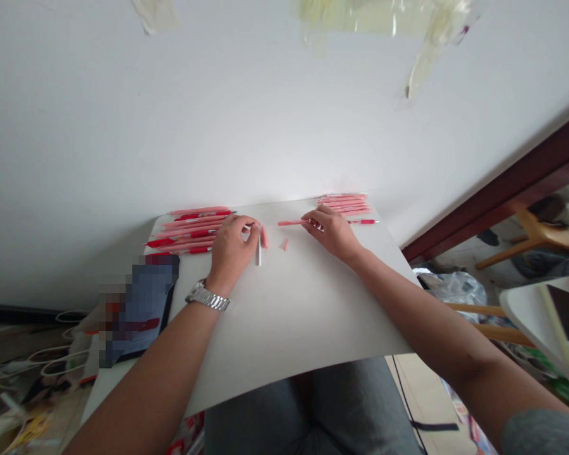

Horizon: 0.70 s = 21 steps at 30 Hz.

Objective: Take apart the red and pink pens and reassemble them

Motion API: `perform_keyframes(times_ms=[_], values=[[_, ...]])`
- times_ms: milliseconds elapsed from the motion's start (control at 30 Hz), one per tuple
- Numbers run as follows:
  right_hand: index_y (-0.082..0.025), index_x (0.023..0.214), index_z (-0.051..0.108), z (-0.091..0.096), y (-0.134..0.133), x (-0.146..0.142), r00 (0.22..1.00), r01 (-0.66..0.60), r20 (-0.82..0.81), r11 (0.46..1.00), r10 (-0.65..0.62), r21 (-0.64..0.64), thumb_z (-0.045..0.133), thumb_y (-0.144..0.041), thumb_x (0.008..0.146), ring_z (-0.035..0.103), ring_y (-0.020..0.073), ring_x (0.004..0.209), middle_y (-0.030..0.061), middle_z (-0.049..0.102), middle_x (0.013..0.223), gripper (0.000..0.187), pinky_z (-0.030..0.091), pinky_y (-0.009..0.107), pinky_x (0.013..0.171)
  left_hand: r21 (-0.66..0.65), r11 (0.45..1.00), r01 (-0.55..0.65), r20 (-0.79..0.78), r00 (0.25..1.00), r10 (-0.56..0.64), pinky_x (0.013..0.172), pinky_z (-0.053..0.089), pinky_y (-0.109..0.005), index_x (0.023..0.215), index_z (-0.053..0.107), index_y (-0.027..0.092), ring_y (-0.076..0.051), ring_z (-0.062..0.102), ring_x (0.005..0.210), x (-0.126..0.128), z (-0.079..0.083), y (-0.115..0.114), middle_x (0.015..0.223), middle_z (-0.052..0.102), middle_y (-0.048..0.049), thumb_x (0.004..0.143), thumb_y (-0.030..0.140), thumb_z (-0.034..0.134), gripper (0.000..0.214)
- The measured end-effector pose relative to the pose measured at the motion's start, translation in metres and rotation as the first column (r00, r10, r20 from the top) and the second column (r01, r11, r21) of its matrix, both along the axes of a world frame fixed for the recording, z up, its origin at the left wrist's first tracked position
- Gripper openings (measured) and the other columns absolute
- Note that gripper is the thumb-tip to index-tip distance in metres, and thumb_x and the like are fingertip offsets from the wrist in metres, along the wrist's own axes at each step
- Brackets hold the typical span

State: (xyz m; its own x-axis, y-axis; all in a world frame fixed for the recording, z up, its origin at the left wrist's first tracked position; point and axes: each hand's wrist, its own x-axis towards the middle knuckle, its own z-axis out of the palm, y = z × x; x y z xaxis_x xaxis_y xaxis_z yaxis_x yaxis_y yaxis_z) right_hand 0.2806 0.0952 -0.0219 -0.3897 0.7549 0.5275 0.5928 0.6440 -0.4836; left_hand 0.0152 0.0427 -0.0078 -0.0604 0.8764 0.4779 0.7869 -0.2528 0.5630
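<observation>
My left hand (234, 243), wearing a metal watch (207, 295), is closed in a pinch at the upper end of a thin white stick (259, 254). Just right of that stick lies a short pink tube (264, 237). My right hand (330, 231) pinches a slim pink pen (290, 222), whose plain end points left. On the other side of this hand a pen with a red grip (363, 222) shows; its inner end is hidden. Between the hands lies a small pink piece (286, 243). Pink and red pens (192, 234) are heaped beside my left hand.
A row of pink pens (345, 203) lies against the wall (246, 114) at the table's back right. At the left edge rests a dark, blurred flat device (146, 309). The white table (294, 316) ends at my lap. A wooden chair (516, 237) stands at right.
</observation>
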Motion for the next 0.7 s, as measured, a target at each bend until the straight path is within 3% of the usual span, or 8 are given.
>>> perform_keyframes(times_ms=[700], values=[[-0.023,0.109,0.079,-0.0016,-0.0001,-0.0003,1.000,-0.011,0.020,1.000,0.011,0.013,0.066,-0.028,0.105,0.067,0.0171,0.081,0.0067,0.069,0.099,0.014,0.051,0.030,0.073,0.016,1.000,0.021,0.003,1.000,-0.021,0.086,0.052,-0.039,0.092,0.070,0.022,-0.023,0.066,0.090,-0.0004,-0.0014,0.0009,0.101,0.071,-0.0061,0.100,0.030,0.059,0.016]])
